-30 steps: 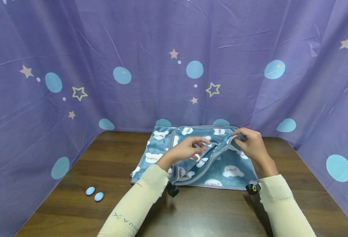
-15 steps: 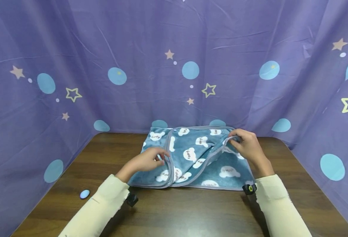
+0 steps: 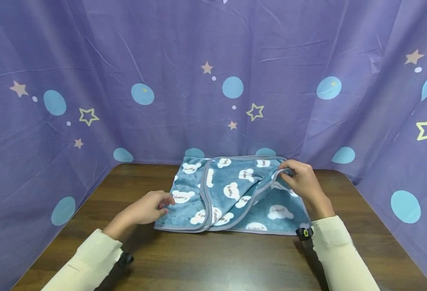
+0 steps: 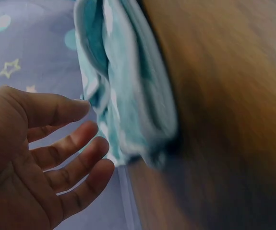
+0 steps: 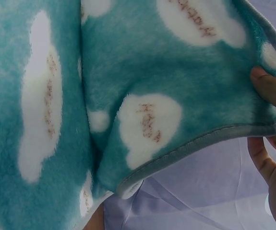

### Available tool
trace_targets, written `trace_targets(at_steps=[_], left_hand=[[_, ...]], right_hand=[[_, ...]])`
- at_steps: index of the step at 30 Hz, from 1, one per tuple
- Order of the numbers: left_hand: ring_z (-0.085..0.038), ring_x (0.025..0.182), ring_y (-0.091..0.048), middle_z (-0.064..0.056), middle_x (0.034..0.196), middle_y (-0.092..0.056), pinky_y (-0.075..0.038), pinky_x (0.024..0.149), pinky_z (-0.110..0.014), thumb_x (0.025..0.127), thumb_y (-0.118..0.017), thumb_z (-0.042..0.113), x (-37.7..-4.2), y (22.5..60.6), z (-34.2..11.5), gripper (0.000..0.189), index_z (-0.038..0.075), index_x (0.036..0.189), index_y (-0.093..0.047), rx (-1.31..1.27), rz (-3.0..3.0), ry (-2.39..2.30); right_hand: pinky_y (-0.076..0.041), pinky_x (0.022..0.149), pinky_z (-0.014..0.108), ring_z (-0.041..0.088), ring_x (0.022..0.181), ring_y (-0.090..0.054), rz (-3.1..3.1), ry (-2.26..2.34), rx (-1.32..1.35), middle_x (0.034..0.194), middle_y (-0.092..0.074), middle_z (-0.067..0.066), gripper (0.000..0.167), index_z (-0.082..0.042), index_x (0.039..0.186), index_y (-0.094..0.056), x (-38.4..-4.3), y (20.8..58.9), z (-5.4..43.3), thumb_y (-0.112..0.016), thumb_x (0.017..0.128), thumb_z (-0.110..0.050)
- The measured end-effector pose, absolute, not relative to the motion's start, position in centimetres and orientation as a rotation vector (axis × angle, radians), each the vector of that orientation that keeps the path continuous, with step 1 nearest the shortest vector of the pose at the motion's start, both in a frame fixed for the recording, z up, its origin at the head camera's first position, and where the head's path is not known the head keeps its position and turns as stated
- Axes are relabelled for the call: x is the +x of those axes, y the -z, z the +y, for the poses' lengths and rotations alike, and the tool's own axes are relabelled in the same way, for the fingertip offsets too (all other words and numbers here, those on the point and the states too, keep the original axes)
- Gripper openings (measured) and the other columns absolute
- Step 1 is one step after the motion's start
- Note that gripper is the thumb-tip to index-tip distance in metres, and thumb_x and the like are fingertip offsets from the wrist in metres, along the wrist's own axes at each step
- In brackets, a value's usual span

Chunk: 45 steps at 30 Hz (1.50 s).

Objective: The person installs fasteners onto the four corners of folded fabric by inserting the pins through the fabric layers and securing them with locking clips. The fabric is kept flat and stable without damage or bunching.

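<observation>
A teal fleece blanket point(image 3: 231, 190) with white bear-head prints and grey edging lies folded on the table. My right hand point(image 3: 302, 180) pinches its upper right corner and holds it raised, so the flap slants up from the layer below. The right wrist view shows the thumb on the plush side of the corner point(image 5: 214, 96), with other fingers behind the grey edge. My left hand point(image 3: 149, 208) is just off the blanket's left edge, fingers loosely bent and holding nothing. In the left wrist view its fingers point(image 4: 82, 167) are spread apart beside the folded layers.
The brown wooden table point(image 3: 213, 266) extends in front of the blanket and to both sides. A purple curtain point(image 3: 177, 72) with stars and blue dots hangs behind the table and along its sides.
My left hand has moved left, from above the blanket to beyond its left edge. The right hand keeps its pinch on the corner. Two small blue egg-shaped things at the left are out of sight.
</observation>
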State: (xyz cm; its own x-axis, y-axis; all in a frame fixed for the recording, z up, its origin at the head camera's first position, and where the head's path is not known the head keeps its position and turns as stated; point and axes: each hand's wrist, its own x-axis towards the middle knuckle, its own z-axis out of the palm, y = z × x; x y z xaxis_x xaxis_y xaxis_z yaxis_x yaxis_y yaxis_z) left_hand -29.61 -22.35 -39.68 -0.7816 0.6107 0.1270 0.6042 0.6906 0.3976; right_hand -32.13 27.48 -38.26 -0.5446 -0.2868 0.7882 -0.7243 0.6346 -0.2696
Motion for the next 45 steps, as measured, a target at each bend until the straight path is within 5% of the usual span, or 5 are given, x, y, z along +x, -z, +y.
trace_targets(at_steps=[14,24,37,45], left_hand=[[-0.009,0.083,-0.053,0.0,0.094,-0.062,-0.049,0.068,-0.028,0.085,-0.061,-0.015,-26.4,40.6,-30.3,0.029,0.006,0.105,-0.069,0.802,2.891,-0.662],[-0.003,0.083,-0.054,0.007,0.097,-0.063,-0.05,0.07,-0.028,0.085,-0.073,-0.005,-24.4,41.7,-34.9,0.025,0.012,0.104,-0.071,0.847,2.938,-0.596],[-0.001,0.085,-0.052,0.009,0.096,-0.062,-0.05,0.068,-0.024,0.064,-0.09,-0.006,-23.1,42.7,-37.3,0.045,0.013,0.101,-0.072,0.842,2.946,-0.612],[0.0,0.08,-0.055,0.007,0.093,-0.065,-0.051,0.065,-0.025,0.073,-0.084,-0.004,-23.5,42.9,-37.9,0.028,0.009,0.096,-0.073,0.811,2.989,-0.524]], right_hand=[[-0.046,0.069,0.019,0.014,0.075,-0.062,-2.11,-0.742,0.783,0.085,-0.071,0.002,0.032,-0.007,0.088,-0.071,-32.3,38.4,27.7,-0.081,0.073,0.019],[-0.048,0.068,0.025,0.016,0.075,-0.063,-2.123,-0.724,0.792,0.085,-0.071,0.005,0.032,-0.008,0.09,-0.071,-32.2,38.2,27.6,-0.08,0.074,0.019],[-0.051,0.069,0.028,0.015,0.078,-0.064,-2.147,-0.718,0.776,0.087,-0.071,0.003,0.03,-0.007,0.09,-0.071,-31.9,38.1,27.5,-0.081,0.075,0.017],[-0.053,0.07,0.03,0.016,0.08,-0.066,-2.148,-0.713,0.777,0.087,-0.072,0.004,0.029,-0.007,0.09,-0.071,-32.0,38.1,27.5,-0.082,0.075,0.016]])
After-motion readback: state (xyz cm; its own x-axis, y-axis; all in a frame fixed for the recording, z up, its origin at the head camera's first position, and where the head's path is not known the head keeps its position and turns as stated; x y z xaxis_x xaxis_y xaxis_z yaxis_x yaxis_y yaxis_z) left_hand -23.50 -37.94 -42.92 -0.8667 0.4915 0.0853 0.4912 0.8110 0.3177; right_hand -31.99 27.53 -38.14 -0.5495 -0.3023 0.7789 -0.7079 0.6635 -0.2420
